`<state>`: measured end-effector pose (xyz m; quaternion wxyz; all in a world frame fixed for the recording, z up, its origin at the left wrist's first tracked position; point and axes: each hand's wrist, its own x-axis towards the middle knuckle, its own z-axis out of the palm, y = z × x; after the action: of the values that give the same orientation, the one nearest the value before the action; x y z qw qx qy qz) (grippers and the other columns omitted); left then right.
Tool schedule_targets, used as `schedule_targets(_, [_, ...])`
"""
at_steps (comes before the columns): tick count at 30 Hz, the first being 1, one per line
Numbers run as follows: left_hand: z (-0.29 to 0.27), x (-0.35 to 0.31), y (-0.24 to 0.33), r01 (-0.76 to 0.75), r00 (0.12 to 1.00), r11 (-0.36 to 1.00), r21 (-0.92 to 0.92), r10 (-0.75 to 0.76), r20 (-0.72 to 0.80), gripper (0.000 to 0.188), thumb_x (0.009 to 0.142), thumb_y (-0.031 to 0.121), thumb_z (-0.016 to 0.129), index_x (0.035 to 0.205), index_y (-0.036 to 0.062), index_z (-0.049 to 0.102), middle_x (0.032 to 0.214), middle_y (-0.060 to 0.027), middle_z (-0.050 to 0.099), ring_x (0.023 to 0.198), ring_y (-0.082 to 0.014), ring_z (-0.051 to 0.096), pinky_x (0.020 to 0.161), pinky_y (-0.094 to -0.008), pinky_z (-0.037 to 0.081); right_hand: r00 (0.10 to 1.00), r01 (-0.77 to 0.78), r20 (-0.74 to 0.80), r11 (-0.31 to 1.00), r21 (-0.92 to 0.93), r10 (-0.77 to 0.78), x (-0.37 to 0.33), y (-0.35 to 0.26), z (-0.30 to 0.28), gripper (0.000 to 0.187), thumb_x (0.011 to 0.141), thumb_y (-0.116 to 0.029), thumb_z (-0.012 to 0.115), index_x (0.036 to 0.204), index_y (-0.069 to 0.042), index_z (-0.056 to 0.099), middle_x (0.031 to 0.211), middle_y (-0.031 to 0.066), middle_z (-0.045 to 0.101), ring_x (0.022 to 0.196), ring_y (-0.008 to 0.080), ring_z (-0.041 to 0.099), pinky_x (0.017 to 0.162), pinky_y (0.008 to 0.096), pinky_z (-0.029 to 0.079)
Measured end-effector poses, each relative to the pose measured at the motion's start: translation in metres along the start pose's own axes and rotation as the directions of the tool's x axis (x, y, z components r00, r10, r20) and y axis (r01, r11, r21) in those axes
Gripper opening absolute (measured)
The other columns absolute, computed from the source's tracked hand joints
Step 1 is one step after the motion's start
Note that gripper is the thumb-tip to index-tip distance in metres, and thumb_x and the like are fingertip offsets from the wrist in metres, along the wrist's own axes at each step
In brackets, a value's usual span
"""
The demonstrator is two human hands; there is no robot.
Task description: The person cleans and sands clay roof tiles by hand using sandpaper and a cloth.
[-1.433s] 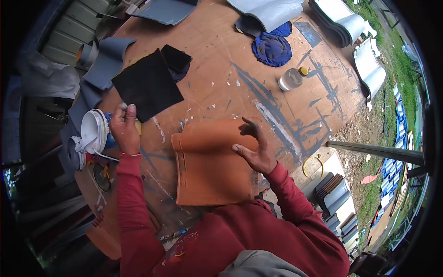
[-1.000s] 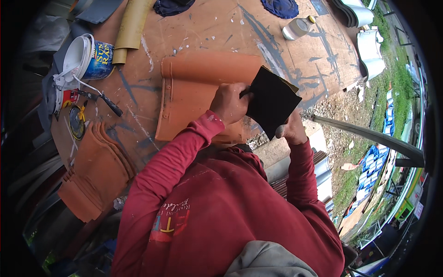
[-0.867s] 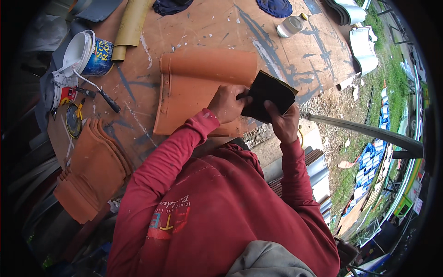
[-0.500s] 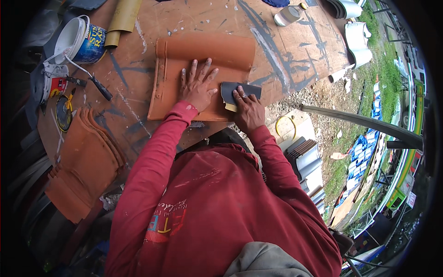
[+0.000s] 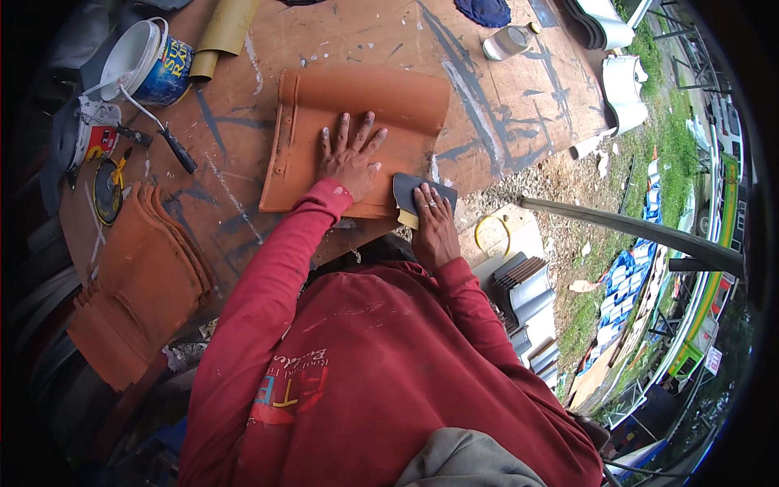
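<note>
An orange clay roof tile (image 5: 369,91) lies on the paint-streaked wooden table, its raised curve along the far side. My left hand (image 5: 352,168) rests flat on the tile's middle with the fingers spread. At the tile's near right edge, my right hand (image 5: 436,234) holds a folded sheet of sandpaper (image 5: 405,195), dark grey on one face and yellowish on the back. Its fingers lie over the sheet, pressing it; the thumb is mostly hidden. How far the sheet touches the tile's edge is hard to see.
On the table's left are a stack of orange tiles (image 5: 142,288), a paint bucket (image 5: 162,75), a black-handled tool (image 5: 178,150) and a tan roll (image 5: 221,36). A bottle (image 5: 508,43) stands at the back. Grey tiles (image 5: 526,292) and a wooden beam (image 5: 633,229) are on the right.
My right hand and the sandpaper have slid nearer to me, down along the tile's right edge. My left hand stays on the tile. The whole view has shifted slightly.
</note>
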<state>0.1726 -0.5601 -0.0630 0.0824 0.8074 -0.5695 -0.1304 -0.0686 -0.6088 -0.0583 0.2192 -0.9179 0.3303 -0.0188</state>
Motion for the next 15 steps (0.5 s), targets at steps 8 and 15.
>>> schedule_targets(8, [-0.013,0.000,0.002,0.038,0.992,0.998,0.039,-0.043,0.122,0.071,0.099,0.038,0.057,0.162,0.0353,0.024,0.172,0.0019,-0.001,0.157,-0.0367,-0.002,0.122,-0.0664,0.005,0.999,0.035,-0.008,0.999,0.000,-0.035,0.007,0.004,0.000,0.062,0.086,-0.012,0.051,0.146,0.002,0.046,0.152,0.0248,0.046,0.141,0.0415,0.045,0.119,0.0546,0.029])
schedule_targets(15, [-0.013,-0.006,0.007,0.010,0.996,0.998,0.058,-0.015,0.093,0.071,0.099,0.038,0.057,0.162,0.0347,0.024,0.172,0.0019,-0.001,0.157,-0.0367,-0.004,0.123,-0.0650,0.004,0.995,0.071,-0.070,0.994,0.080,-0.066,0.014,0.016,-0.008,0.075,0.079,-0.001,0.057,0.150,0.007,0.034,0.143,0.0310,0.051,0.134,0.0450,0.049,0.116,0.0577,0.032])
